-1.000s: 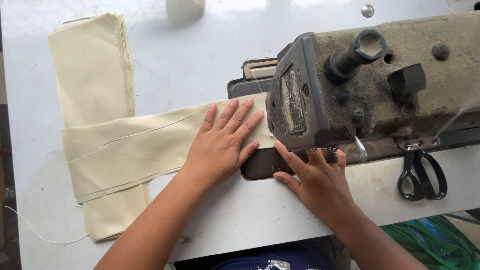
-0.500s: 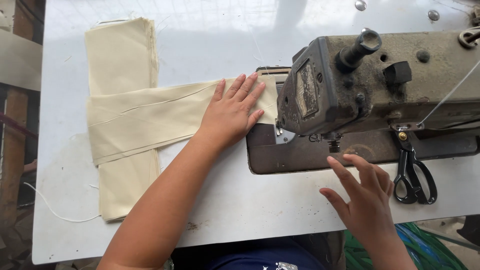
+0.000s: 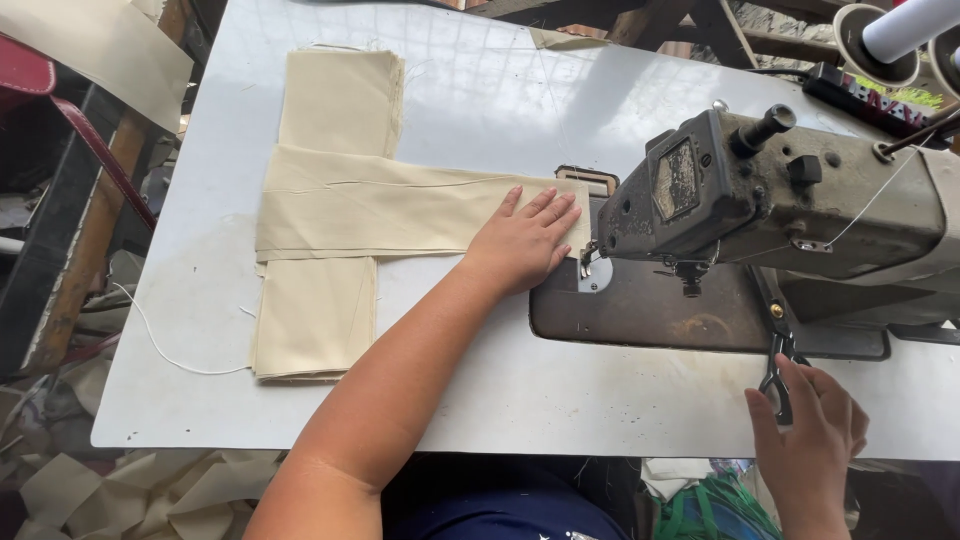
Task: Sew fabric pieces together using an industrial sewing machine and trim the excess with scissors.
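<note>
My left hand (image 3: 522, 240) lies flat, fingers spread, on the end of a cream fabric strip (image 3: 380, 205) that runs crosswise over a stack of cream fabric pieces (image 3: 335, 100). The strip's end sits at the needle of a worn grey sewing machine (image 3: 780, 195). My right hand (image 3: 805, 440) is at the table's front right edge, fingers curled around the handles of black scissors (image 3: 778, 375) that lie beside the machine's base plate (image 3: 650, 315).
The white table (image 3: 500, 400) carries a loose white thread (image 3: 170, 350) at its left edge. Thread cones (image 3: 890, 35) stand at the back right. Fabric scraps (image 3: 130, 495) lie on the floor at the left, next to wooden posts (image 3: 90, 220).
My right hand left the fabric under the machine, moved right and toward me, and now touches the scissors. The left hand stays pressed on the strip. The camera view shifted.
</note>
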